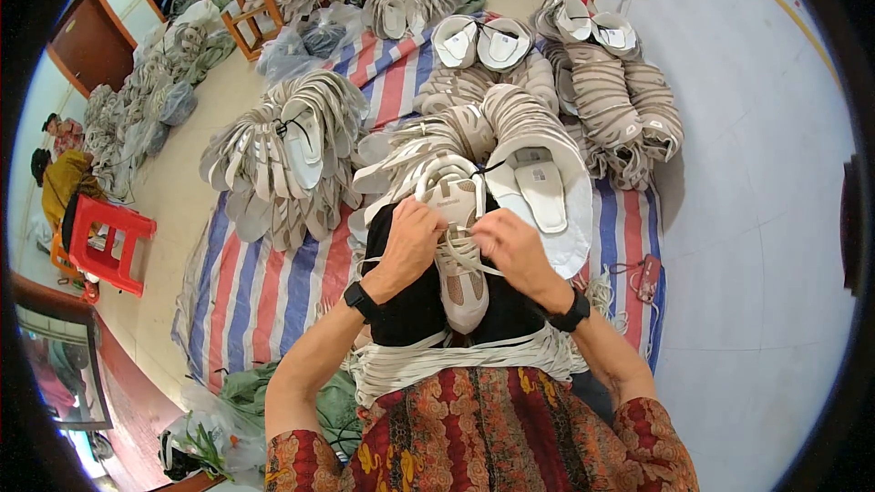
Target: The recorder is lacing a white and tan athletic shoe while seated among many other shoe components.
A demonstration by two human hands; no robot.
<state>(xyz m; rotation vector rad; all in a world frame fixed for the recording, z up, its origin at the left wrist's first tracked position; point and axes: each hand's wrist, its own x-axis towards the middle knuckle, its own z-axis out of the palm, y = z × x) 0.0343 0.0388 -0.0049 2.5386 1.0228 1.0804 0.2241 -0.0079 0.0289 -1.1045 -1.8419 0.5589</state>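
Observation:
Between my knees rests a beige-and-tan sneaker upper, its toe toward me and its tongue pointing away. A pale shoelace runs loosely across its front. My left hand is closed at the left eyelet edge, fingertips pinched on the lace. My right hand pinches the lace at the right edge, fingers bent together. Fingers partly hide the upper eyelets. A bundle of loose pale laces lies across my lap. Just beyond the hands, a stack of nested uppers shows a white insole.
More tied upper stacks stand at the left, with others at the back right. Everything sits on a striped tarp. A small red pouch-like item lies near the white wall. A red stool stands far left, beside a seated person.

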